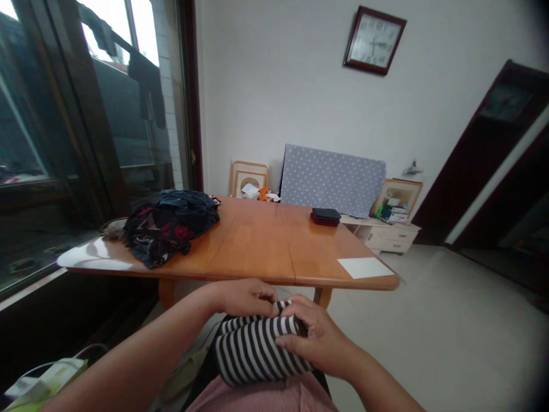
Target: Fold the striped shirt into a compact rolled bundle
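A black-and-white striped cloth (257, 349), folded into a thick bundle, rests on my lap just below the table's front edge. My right hand (317, 332) grips its right end, the thumb on the near face and the fingers over the top. At the cloth's far upper edge, my left hand (251, 297) has its fingers curled down onto the striped fabric. The fingertips of both hands are close together near the top right of the bundle.
The wooden table (257, 246) carries a heap of dark clothes (171, 223) at left, a dark folded stack (325, 217) at back right and a white sheet (364, 268) at front right. A white cabinet (390, 237) stands behind. Bags and cables lie at lower left.
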The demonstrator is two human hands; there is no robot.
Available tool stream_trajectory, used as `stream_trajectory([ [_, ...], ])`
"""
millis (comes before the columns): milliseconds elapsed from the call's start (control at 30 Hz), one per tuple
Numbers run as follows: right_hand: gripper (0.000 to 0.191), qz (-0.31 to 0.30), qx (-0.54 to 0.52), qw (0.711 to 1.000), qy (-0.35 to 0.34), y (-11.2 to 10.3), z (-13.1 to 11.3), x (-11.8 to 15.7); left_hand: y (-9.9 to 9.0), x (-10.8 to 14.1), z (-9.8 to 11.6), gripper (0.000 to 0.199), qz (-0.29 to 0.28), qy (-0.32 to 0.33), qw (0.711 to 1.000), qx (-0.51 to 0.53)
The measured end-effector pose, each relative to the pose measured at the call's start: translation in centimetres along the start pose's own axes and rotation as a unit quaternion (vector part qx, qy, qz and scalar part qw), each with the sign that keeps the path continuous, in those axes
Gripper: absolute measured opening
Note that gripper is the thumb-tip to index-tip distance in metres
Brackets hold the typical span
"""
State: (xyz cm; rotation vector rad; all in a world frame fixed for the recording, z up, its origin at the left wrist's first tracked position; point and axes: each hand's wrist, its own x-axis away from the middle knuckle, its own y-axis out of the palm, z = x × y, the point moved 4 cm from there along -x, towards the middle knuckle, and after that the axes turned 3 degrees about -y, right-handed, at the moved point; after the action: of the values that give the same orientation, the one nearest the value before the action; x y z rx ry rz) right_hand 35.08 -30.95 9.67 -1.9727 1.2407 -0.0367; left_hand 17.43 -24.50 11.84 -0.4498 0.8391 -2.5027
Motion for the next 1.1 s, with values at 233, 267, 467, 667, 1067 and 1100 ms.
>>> stream_trajectory([
  [233,0.022,0.008,-0.022,1.0,0.02,0.3,-0.1,1.0,1.5,-0.5,-0.1,0.025,-0.033,-0.01,0.999,-0.021],
  [267,0.021,0.013,-0.023,0.999,0.024,0.2,-0.1,1.2,1.6,-0.6,0.0,0.024,-0.025,0.002,0.999,-0.022],
  [467,0.018,0.029,-0.003,0.998,0.064,-0.5,0.0,2.0,1.4,-1.1,0.9,0.02,0.062,0.042,0.995,-0.072],
  [667,0.023,0.052,-0.01,0.994,0.095,-0.7,0.8,2.0,1.6,-1.3,1.6,0.02,0.052,0.069,0.994,-0.073],
  [1067,0.032,0.101,-0.058,0.982,0.145,-0.5,1.9,2.5,1.8,0.0,2.4,0.065,0.041,0.041,0.998,-0.036],
  [1100,0.044,0.105,-0.06,0.981,0.155,-0.5,2.1,2.6,1.9,0.1,2.4,0.065,0.048,0.041,0.997,-0.035],
])
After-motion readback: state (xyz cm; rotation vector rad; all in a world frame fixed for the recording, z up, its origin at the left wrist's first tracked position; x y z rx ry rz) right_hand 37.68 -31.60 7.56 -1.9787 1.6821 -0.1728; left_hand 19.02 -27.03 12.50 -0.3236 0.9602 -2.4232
